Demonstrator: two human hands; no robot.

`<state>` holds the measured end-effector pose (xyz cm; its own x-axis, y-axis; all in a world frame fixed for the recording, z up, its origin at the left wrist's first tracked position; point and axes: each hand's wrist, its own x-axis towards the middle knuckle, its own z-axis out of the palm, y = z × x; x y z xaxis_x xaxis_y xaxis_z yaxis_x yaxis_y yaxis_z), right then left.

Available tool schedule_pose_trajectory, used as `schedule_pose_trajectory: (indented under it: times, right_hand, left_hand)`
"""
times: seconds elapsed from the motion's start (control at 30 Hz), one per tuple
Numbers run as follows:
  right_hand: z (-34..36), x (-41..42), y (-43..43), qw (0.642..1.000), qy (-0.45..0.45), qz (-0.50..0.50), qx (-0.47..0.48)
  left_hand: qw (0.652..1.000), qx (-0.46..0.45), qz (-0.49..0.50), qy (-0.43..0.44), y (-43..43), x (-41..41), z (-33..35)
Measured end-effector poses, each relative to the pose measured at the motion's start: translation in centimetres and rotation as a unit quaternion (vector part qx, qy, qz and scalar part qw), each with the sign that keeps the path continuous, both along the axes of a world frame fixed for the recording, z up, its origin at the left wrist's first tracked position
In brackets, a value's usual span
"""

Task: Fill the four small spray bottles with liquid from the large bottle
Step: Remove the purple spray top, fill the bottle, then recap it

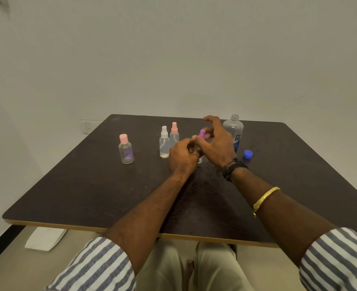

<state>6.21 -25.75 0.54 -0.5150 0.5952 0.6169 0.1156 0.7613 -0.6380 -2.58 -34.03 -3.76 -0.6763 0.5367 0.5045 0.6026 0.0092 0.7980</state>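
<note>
My left hand (183, 157) grips a small clear spray bottle (200, 159) that stands on the dark table (89, 185), mostly hidden behind my fingers. My right hand (216, 143) pinches its purple spray top (202, 133) just above the bottle. The large clear bottle (233, 133) with a blue label stands uncapped behind my right hand. Its blue cap (247, 154) lies on the table to the right. A white-topped spray bottle (164, 143) and a pink-topped one (174, 133) stand side by side left of my hands. A pink-capped small bottle (126, 149) stands further left.
The table meets a plain wall at its far edge. A white object (45, 238) lies on the floor at the lower left, beside the table's near edge. My lap sits under the near edge.
</note>
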Motion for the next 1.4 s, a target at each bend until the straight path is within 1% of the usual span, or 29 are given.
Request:
schedule_pose_trajectory:
  times: [0.1, 0.2, 0.27, 0.4, 0.53, 0.57, 0.7, 0.87, 0.97, 1.17, 1.23, 1.3, 1.4]
  right_hand:
    - [0.0, 0.1, 0.1, 1.0, -0.004, -0.022, 0.004]
    - [-0.1, 0.2, 0.0, 1.0, -0.012, 0.02, 0.016]
    - [-0.2, 0.0, -0.1, 0.999, -0.018, 0.029, 0.023]
    - [-0.1, -0.2, 0.1, 0.999, -0.026, -0.026, 0.024]
    - [-0.1, 0.0, 0.1, 0.998, -0.041, 0.036, 0.027]
    - [0.0, -0.1, 0.2, 0.998, -0.047, 0.037, 0.028]
    - [0.1, 0.1, 0.3, 0.998, -0.06, -0.017, 0.018]
    - [0.4, 0.5, -0.1, 0.999, -0.014, 0.002, 0.029]
    - [1.2, 0.5, -0.1, 0.998, 0.045, 0.005, 0.038]
    - [2.5, 0.8, 0.5, 0.985, 0.148, -0.06, 0.066]
    - [2.6, 0.9, 0.8, 0.98, 0.161, -0.084, 0.076]
    - [2.3, 1.0, 1.2, 0.98, 0.141, -0.109, 0.091]
    - [0.9, 1.4, 2.1, 0.984, 0.05, -0.141, 0.093]
  left_hand:
    - [1.0, -0.005, -0.005, -0.002, 0.0, 0.0, -0.2]
    - [1.0, -0.007, -0.003, -0.007, -0.2, 0.0, -0.1]
    - [1.0, -0.009, -0.002, -0.006, -0.2, 0.0, -0.1]
    - [1.0, -0.014, 0.003, -0.002, -0.2, 0.3, 0.0]
    - [1.0, -0.013, -0.006, 0.002, -0.3, 0.2, 0.0]
    - [1.0, -0.012, -0.006, 0.004, -0.4, 0.3, 0.0]
    - [1.0, -0.02, 0.0, 0.001, -0.1, 0.3, -0.3]
    - [0.999, -0.033, -0.006, -0.018, -0.1, -0.1, -0.5]
    - [0.998, -0.044, -0.003, -0.034, -0.2, -0.2, -0.9]
    - [0.998, -0.036, 0.005, -0.059, -0.1, -0.2, -0.9]
    - [0.998, -0.038, 0.009, -0.057, -0.1, -0.2, -0.9]
    - [0.998, -0.038, 0.012, -0.055, -0.1, -0.1, -0.9]
    - [0.998, -0.037, 0.011, -0.053, 0.0, 0.0, -1.0]
